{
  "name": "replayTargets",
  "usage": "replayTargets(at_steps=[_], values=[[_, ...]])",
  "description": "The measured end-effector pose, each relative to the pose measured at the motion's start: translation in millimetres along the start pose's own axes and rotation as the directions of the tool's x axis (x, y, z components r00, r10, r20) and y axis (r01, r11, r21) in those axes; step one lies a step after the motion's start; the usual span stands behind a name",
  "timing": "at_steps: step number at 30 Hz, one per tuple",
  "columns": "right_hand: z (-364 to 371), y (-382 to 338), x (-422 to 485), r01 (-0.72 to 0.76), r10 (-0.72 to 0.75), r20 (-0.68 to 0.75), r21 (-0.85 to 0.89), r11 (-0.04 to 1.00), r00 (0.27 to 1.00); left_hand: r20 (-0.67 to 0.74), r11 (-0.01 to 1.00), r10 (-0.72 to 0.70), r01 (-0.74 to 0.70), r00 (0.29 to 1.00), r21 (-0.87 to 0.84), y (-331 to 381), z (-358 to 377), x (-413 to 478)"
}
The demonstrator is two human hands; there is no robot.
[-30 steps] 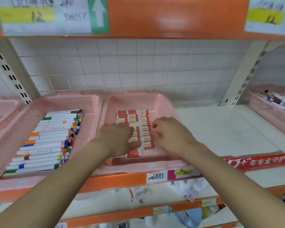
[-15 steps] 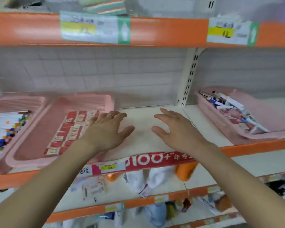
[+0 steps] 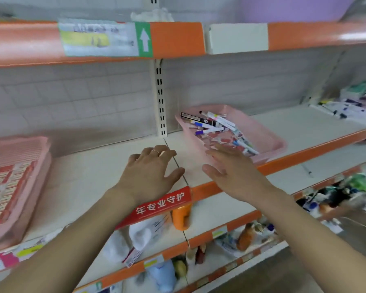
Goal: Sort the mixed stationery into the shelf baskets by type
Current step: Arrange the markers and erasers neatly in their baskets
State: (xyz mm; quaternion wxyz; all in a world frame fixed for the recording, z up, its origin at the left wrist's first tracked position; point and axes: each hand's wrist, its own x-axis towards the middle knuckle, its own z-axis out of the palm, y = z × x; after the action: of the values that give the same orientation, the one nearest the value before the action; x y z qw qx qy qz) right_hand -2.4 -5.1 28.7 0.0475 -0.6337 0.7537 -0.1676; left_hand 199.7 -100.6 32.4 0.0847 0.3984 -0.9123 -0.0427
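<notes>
- Moving right: left hand [image 3: 150, 172] and right hand [image 3: 230, 172] have left the red-pack basket [image 3: 38, 149], fingers spread, empty.
- Noted. Mixed-stationery basket [image 3: 264, 132] sits at right fingertips; next pick likely.

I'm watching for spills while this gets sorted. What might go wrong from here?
The mixed basket sits skewed with its front corner at the shelf's orange lip. A careless tug by the right hand, open at its near end, might tip it off. The markers lie in a loose heap, some near the rim, so they may spill.
</notes>
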Motion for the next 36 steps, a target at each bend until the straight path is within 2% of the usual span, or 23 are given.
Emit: replayTargets(at_steps=[6, 10, 18, 20, 22, 25, 27, 30, 32, 34, 36], values=[[-10, 52, 4, -0.063, 0.062, -0.071, -0.006, 0.998, 0.996, 0.001, 0.99, 0.144, -0.144, 0.99, 0.007, 41, 18, 58], [-19, 77, 22, -0.142, 0.144, -0.029, 0.064, 0.988, 0.989, 0.051, 0.979, 0.204, -0.203, 0.978, -0.019, 57, 28, 97], [-17, 137, 70, -0.154, 0.154, 0.013, 0.01, 0.988, 0.988, 0.158, 0.966, 0.245, -0.255, 0.957, 0.047, 76, 56, 165], [-15, 151, 83, -0.131, 0.131, 0.051, -0.017, 0.991, 0.99, 0.211, 0.972, 0.226, -0.235, 0.951, 0.017, 79, 61, 179], [-12, 164, 98, -0.091, 0.094, 0.111, -0.037, 0.995, 0.989, 0.32, 0.978, 0.201, -0.207, 0.926, -0.016, 80, 66, 194], [-9, 185, 123, 0.002, 0.004, 0.204, -0.026, 1.0, 0.979, 0.453, 0.983, 0.123, -0.17, 0.883, 0.063, 84, 76, 215], [-7, 195, 141, 0.079, -0.075, 0.318, 0.0, 0.997, 0.945, 0.497, 0.989, 0.04, -0.106, 0.867, 0.106, 90, 82, 226], [0, 205, 174, 0.205, -0.157, 0.543, -0.029, 0.978, 0.825, 0.497, 0.998, -0.044, 0.012, 0.867, 0.067, 98, 89, 238], [0, 205, 196, 0.269, -0.172, 0.608, -0.071, 0.96, 0.775, 0.461, 0.994, -0.1, 0.106, 0.882, 0.014, 100, 91, 247], [2, 205, 212, 0.325, -0.2, 0.613, -0.098, 0.941, 0.764, 0.416, 0.984, -0.156, 0.176, 0.896, -0.011, 104, 95, 251], [9, 207, 220, 0.366, -0.226, 0.594, -0.126, 0.922, 0.772, 0.359, 0.983, -0.18, 0.181, 0.916, 0.03, 107, 99, 252]])
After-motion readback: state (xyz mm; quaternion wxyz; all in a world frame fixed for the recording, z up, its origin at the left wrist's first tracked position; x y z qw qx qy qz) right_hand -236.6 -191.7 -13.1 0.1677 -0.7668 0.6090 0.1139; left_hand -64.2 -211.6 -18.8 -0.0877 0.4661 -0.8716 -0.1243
